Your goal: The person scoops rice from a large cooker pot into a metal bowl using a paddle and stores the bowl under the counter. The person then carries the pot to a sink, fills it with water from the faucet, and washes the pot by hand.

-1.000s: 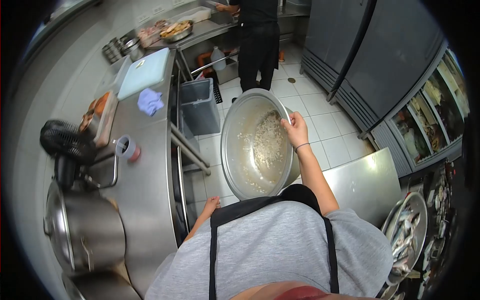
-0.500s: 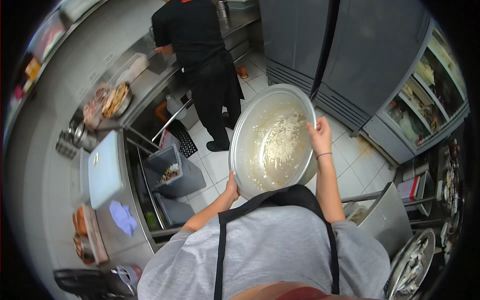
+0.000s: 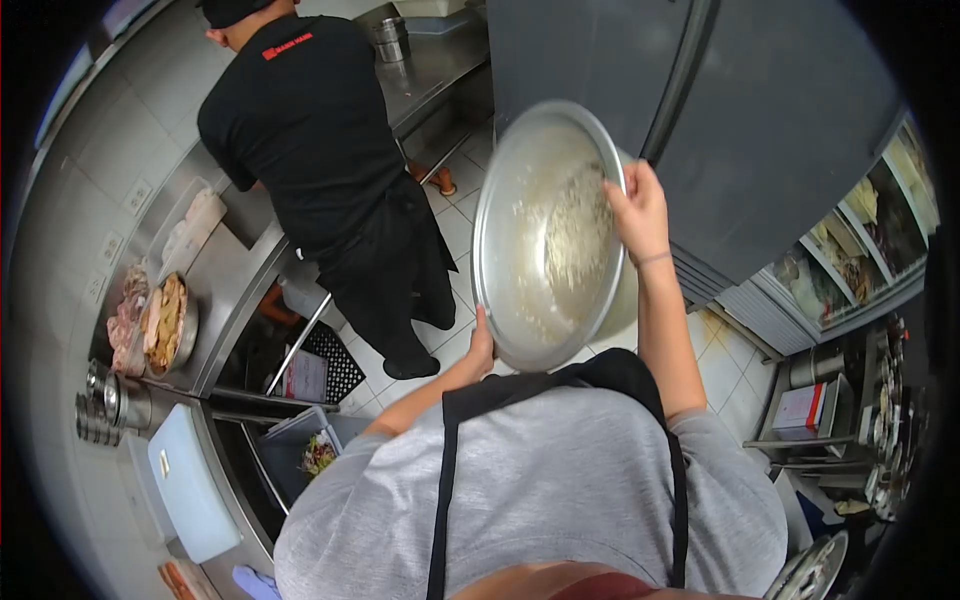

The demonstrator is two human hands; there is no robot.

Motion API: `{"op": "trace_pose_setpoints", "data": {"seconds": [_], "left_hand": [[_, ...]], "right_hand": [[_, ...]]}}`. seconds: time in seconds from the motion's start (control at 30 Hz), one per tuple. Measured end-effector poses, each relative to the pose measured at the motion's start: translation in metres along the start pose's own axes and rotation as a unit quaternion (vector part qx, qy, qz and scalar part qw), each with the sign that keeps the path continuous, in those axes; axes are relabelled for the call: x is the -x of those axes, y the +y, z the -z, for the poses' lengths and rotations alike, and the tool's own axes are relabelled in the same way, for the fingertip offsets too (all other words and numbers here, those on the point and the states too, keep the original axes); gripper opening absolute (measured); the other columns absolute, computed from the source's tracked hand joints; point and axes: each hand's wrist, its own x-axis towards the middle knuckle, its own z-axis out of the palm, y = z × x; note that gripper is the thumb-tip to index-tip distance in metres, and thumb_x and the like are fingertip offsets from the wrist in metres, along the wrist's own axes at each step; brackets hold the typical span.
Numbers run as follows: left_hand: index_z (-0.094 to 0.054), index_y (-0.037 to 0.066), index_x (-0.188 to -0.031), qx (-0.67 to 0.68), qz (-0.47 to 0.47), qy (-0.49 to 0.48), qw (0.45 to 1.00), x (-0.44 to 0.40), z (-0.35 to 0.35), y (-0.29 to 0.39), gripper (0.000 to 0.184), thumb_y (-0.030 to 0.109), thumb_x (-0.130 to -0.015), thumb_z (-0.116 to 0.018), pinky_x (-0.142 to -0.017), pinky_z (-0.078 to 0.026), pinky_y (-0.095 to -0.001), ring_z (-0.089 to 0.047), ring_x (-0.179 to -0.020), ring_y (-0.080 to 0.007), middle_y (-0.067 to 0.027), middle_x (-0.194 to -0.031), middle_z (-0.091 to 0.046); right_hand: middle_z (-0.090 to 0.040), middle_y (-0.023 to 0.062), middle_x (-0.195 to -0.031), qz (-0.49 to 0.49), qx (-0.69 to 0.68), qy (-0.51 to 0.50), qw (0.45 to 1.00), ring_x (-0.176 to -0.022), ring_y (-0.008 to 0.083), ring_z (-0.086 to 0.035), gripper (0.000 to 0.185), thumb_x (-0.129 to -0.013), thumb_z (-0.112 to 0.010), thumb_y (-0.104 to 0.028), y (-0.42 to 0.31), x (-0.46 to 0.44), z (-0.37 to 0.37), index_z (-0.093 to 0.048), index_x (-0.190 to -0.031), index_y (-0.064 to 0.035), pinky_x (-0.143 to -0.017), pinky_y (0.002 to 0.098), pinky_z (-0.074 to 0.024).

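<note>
In front of my body is a large metal bowl, tilted so that its inside faces up toward me. Pale grains or flakes, perhaps rice, lie across its bottom and wall; I cannot tell exactly what they are. My left hand grips the near left rim, thumb up on the edge. On the far right rim my right hand is closed, thumb over the edge and fingers partly hidden behind the wall.
A co-worker in black stands ahead at a steel counter. On it is a bowl of food pieces. A grey bin with scraps stands below left. Tall grey fridge doors rise at the right, near a shelf.
The bowl has moved up and away in view and tilted more steeply, with both hands still on its rim. My view has shifted nearer the co-worker and the fridge.
</note>
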Motion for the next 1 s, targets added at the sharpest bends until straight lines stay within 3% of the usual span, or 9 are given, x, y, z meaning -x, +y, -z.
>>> {"op": "trace_pose_setpoints", "data": {"seconds": [0.13,0.23,0.3,0.47,0.5,0.6,0.67,0.73,1.0], "left_hand": [[-0.034,0.007,-0.127,0.001,0.037,-0.014,0.999,-0.058,-0.034,0.112,0.082,0.071,-0.076,-0.023,-0.089,-0.037,-0.039,-0.044,-0.111,-0.0256,-0.0101,-0.119,-0.048],[-0.029,0.009,-0.13,0.033,-0.061,-0.03,0.997,-0.115,-0.05,0.182,0.081,0.07,-0.077,-0.02,-0.091,-0.035,-0.0377,-0.038,-0.116,-0.0251,-0.0112,-0.125,-0.042],[-0.025,0.008,-0.131,0.072,-0.133,-0.038,0.988,-0.163,-0.058,0.228,0.081,0.069,-0.078,-0.02,-0.094,-0.033,-0.0368,-0.034,-0.119,-0.0256,-0.0115,-0.13,-0.034],[-0.026,0.009,-0.131,0.172,-0.21,0.002,0.963,-0.258,-0.081,0.32,0.077,0.066,-0.08,-0.023,-0.098,-0.028,-0.0389,-0.032,-0.12,-0.027,-0.0116,-0.132,-0.032],[-0.027,0.008,-0.13,0.2,-0.225,0.016,0.953,-0.276,-0.086,0.343,0.075,0.065,-0.08,-0.024,-0.097,-0.028,-0.0392,-0.033,-0.119,-0.0277,-0.0119,-0.131,-0.033],[-0.028,0.008,-0.129,0.229,-0.262,0.049,0.936,-0.313,-0.091,0.384,0.074,0.064,-0.081,-0.026,-0.096,-0.031,-0.04,-0.036,-0.118,-0.0286,-0.0119,-0.13,-0.034],[-0.029,0.007,-0.129,0.235,-0.271,0.092,0.929,-0.327,-0.094,0.403,0.075,0.065,-0.08,-0.025,-0.095,-0.032,-0.041,-0.037,-0.117,-0.029,-0.0122,-0.13,-0.035],[-0.028,0.006,-0.129,0.265,-0.28,0.073,0.92,-0.341,-0.089,0.417,0.077,0.066,-0.08,-0.023,-0.095,-0.032,-0.0419,-0.037,-0.117,-0.0296,-0.0138,-0.129,-0.035],[-0.026,0.004,-0.129,0.263,-0.309,0.147,0.902,-0.416,-0.055,0.442,0.081,0.067,-0.079,-0.023,-0.096,-0.031,-0.0422,-0.036,-0.117,-0.0306,-0.0157,-0.13,-0.034]], "right_hand": [[-0.044,0.0009,-0.06,0.03,-0.005,-0.022,0.999,-0.055,0.0088,-0.041,0.018,-0.069,-0.06,-0.011,-0.017,-0.092,-0.047,-0.045,-0.074,-0.0017,-0.05,0.0235,-0.036],[-0.045,0.0032,-0.059,0.12,0.023,-0.018,0.992,-0.054,0.0112,-0.043,0.02,-0.068,-0.06,-0.014,-0.021,-0.157,-0.078,-0.046,-0.075,-0.0009,-0.05,0.0251,-0.0374],[-0.037,-0.0045,-0.062,0.184,-0.001,-0.016,0.983,-0.056,0.0046,-0.033,0.016,-0.071,-0.061,-0.01,-0.021,-0.205,-0.103,-0.047,-0.075,-0.0022,-0.049,0.0201,-0.0294],[-0.038,-0.0047,-0.06,0.237,-0.075,-0.064,0.966,-0.054,0.0039,-0.034,0.017,-0.071,-0.061,-0.011,0.014,-0.317,-0.146,-0.048,-0.076,-0.0017,-0.048,0.0186,-0.0295],[-0.05,0.0026,-0.073,0.234,-0.067,-0.084,0.966,-0.063,0.0145,-0.046,0.02,-0.072,-0.061,-0.017,0.016,-0.34,-0.151,-0.051,-0.082,-0.0037,-0.055,0.0294,-0.0363],[-0.062,0.0121,-0.09,0.188,-0.088,-0.143,0.968,-0.078,0.0247,-0.06,0.032,-0.069,-0.065,-0.025,0.021,-0.395,-0.171,-0.055,-0.093,-0.0073,-0.065,0.0394,-0.0438],[-0.04,-0.0047,-0.061,0.227,-0.161,-0.141,0.95,-0.054,0.0028,-0.034,0.016,-0.072,-0.061,-0.011,0.036,-0.43,-0.187,-0.049,-0.076,-0.0016,-0.048,0.0176,-0.0295],[-0.041,-0.0047,-0.061,0.224,-0.185,-0.162,0.943,-0.055,0.0025,-0.035,0.016,-0.073,-0.062,-0.011,0.052,-0.46,-0.199,-0.049,-0.076,-0.0016,-0.048,0.0175,-0.0298],[-0.044,-0.0044,-0.063,0.179,-0.251,-0.177,0.935,-0.055,0.002,-0.037,0.015,-0.074,-0.061,-0.011,0.124,-0.533,-0.269,-0.05,-0.078,-0.002,-0.048,0.0169,-0.03]]}}
